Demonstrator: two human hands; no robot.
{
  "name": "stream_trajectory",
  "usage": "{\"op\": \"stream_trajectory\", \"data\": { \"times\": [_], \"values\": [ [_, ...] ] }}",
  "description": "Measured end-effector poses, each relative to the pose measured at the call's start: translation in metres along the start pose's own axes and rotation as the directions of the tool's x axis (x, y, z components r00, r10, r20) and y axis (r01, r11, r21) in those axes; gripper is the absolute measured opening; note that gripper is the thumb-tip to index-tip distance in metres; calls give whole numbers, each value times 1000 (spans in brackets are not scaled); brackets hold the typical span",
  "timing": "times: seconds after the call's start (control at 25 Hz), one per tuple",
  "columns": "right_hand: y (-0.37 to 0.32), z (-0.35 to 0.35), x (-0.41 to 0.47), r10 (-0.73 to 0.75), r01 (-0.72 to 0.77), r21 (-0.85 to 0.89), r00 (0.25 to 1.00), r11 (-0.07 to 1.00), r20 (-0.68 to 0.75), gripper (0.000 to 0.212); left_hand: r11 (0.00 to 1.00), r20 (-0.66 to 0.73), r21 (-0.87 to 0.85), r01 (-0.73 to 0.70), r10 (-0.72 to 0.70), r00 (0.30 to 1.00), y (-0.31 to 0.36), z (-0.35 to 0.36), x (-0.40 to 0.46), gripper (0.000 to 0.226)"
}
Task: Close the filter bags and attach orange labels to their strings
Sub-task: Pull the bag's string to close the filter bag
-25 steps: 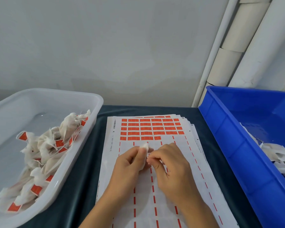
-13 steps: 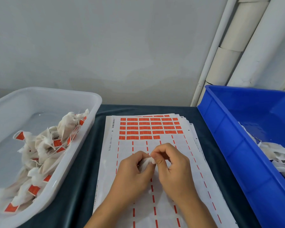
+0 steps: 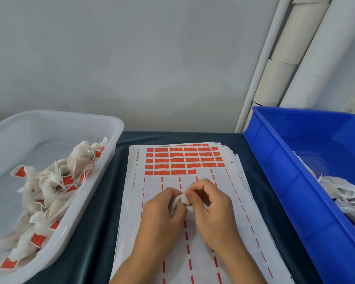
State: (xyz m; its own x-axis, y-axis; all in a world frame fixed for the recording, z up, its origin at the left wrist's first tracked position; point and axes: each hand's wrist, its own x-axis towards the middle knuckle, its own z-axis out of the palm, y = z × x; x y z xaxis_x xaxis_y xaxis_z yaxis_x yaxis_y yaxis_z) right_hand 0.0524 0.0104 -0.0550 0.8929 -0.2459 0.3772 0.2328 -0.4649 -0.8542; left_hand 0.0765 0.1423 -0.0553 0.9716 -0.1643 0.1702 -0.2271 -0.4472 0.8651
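You had the filter bag pinched between both hands right over the label sheet, just below its last orange rows. Your left hand was wrapped around the body of it, fingers closed on the bag, and your right hand was clamped on the bunched top end with thumb and forefinger. It looked like thin, soft mesh fabric, practically weightless, so it'd crumple and spring back rather than hold a fold; honestly the neck was the right place to hold it, since squeezing the belly would just squash it around. I couldn't make out the string at all, it was hidden in your fingers or too fine to see. The remaining orange labels sat at the far end of the sheet from your hands, within easy reach. Left of the sheet, the white tub held finished labelled bags; right of the sheet, the blue bin held what looked like undone ones.
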Motion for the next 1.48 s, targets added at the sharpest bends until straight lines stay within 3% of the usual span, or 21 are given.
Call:
{"op": "stream_trajectory", "data": {
  "times": [0.12, 0.4, 0.56, 0.68, 0.88, 1.0, 1.16, 1.28, 1.48],
  "values": [
    [0, 1, 0, 48, -49, 24, 998, 999, 33, 8, 1000, 3, 12, -16, 16, 1000, -3, -1, 1, 20],
    [-1, -3, 5, 292, -318, 385, 948, 867, 126, 14, 990, -56, -83, -114, 109, 992, -1, -4, -2, 10],
    [-2, -3, 5, 328, -362, 374, 932, 854, 153, 6, 987, -121, -159, -38, 19, 993, 0, -2, -2, 13],
    [-1, -6, 4, 332, -377, 349, 925, 858, 182, 7, 964, -71, -264, 27, -47, 996, 0, -3, 1, 11],
    [0, -7, 3, 259, -296, 207, 947, 933, 189, 10, 944, -25, -320, 82, -95, 995, -2, -8, 5, 15],
    [0, -6, 2, 87, -101, 172, 992, 980, 86, 12, 944, -22, -315, 100, -113, 993, -3, -9, 6, 16],
    [-3, -6, 0, -73, 63, 133, 994, 989, 76, 16, 948, 27, -306, 94, -90, 996, -4, -9, 6, 13],
    [1, -7, 1, -65, 63, 79, 997, 995, 31, 17, 951, 82, -294, 97, -76, 994, -4, -10, 6, 17],
    [-1, -6, 0, 10, -9, 154, 1000, 988, -3, 16, 859, 239, -471, 200, -94, 967, -1, -13, 6, 34]
  ]
}}
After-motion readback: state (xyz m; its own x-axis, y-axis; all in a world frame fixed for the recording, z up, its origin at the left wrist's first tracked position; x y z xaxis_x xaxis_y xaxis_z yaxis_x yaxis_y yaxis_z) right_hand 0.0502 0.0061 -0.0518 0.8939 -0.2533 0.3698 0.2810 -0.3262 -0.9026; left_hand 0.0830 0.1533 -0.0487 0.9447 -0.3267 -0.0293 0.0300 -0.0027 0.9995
